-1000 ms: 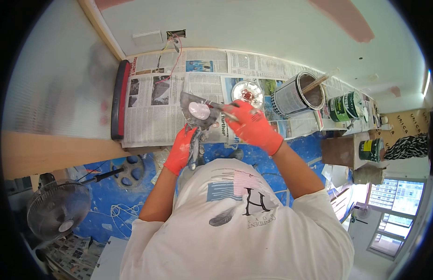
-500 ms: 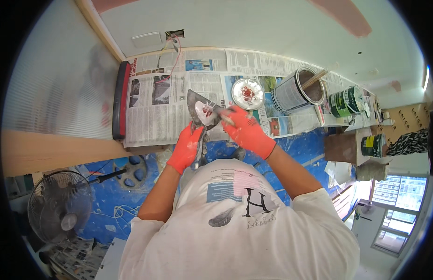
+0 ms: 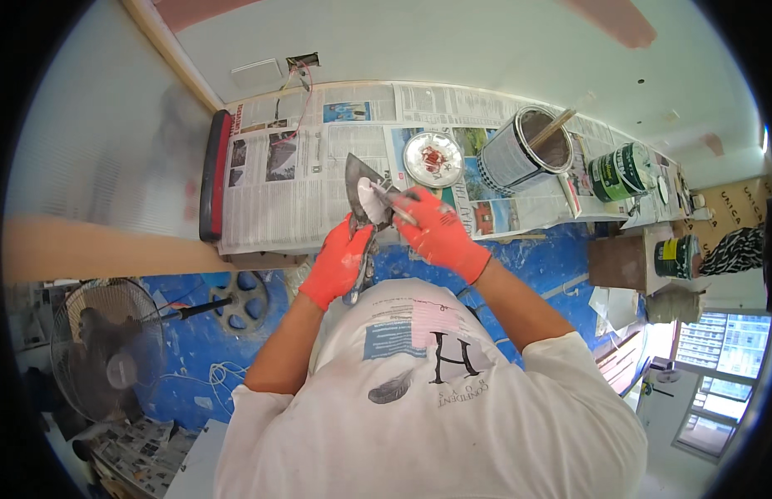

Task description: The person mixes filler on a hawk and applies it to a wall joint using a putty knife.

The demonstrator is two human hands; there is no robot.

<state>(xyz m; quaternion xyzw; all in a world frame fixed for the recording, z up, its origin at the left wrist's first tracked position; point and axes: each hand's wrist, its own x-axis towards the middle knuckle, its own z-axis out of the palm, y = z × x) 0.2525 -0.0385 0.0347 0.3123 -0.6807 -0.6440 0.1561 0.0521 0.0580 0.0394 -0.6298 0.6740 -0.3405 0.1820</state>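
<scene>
My left hand point(image 3: 340, 264), in an orange-red glove, is closed around the handle of a wide putty knife. Its dark blade point(image 3: 354, 176) points away from me over the newspaper and carries a lump of pale pink filler point(image 3: 370, 198). From the right, my gloved right hand point(image 3: 442, 234) grips a smaller putty knife point(image 3: 403, 209), whose end meets the filler; its tip is partly hidden and blurred. Just beyond that hand, a round silver lid point(image 3: 413, 160) holds a smear of red paste point(image 3: 433, 160).
Newspaper point(image 3: 269, 204) covers the bench. A large open can point(image 3: 504, 164) with a wooden stick and a green tub point(image 3: 616, 175) stand to the right. Wires hang from a wall box point(image 3: 303, 61). A fan point(image 3: 107, 349) stands on the left; blue sheeting point(image 3: 182, 366) covers the floor.
The wide blade has turned to point more directly away from me. Red streaks that showed in the filler have blended into a more even pale pink. The view has shifted slightly.
</scene>
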